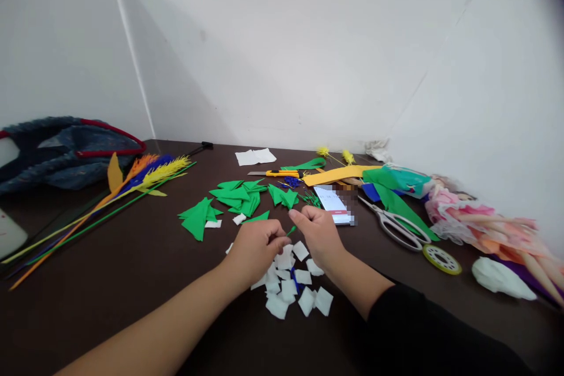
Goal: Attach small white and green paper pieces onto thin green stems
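Note:
My left hand [257,248] and my right hand [318,234] meet over the dark table [132,270], both with fingers pinched. Between their fingertips sits a small thin green piece [291,230], held by both hands. Just below them lies a heap of several white paper squares [291,288] with a blue bit among them. Beyond the hands are several folded green paper pieces [238,197].
Long coloured feather stems [110,194] lie at the left beside a dark blue bag [61,150]. A yellow utility knife [277,174], a phone [333,202], scissors [396,228], a tape roll [442,259], dolls [484,223] and coloured paper crowd the right. White walls stand behind.

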Demonstrator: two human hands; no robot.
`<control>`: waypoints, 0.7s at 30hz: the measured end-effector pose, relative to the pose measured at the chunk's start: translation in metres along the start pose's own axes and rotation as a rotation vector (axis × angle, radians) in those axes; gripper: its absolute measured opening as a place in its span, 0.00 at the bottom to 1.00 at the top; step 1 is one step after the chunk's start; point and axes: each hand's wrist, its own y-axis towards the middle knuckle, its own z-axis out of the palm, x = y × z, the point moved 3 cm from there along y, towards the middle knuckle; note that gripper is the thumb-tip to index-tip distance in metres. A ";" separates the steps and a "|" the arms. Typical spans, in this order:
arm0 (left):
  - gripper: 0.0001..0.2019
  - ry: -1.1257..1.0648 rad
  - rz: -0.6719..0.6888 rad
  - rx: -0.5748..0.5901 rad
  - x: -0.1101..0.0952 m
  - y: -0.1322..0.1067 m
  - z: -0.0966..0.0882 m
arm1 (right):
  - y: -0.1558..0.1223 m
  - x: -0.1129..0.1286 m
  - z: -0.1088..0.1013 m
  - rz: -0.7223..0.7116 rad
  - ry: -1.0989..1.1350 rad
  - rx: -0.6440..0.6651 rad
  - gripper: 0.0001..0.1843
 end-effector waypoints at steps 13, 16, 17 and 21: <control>0.11 0.104 0.054 -0.078 0.007 -0.003 -0.005 | -0.001 -0.009 0.007 0.165 0.346 0.129 0.22; 0.10 -0.007 -0.076 -0.067 0.014 -0.002 -0.008 | 0.000 -0.004 0.007 0.168 0.475 0.223 0.19; 0.10 -0.036 -0.110 -0.071 0.016 -0.002 -0.010 | 0.000 -0.002 0.008 0.164 0.497 0.267 0.18; 0.10 -0.114 -0.160 -0.077 0.019 -0.003 -0.016 | -0.001 0.001 0.012 0.168 0.521 0.401 0.18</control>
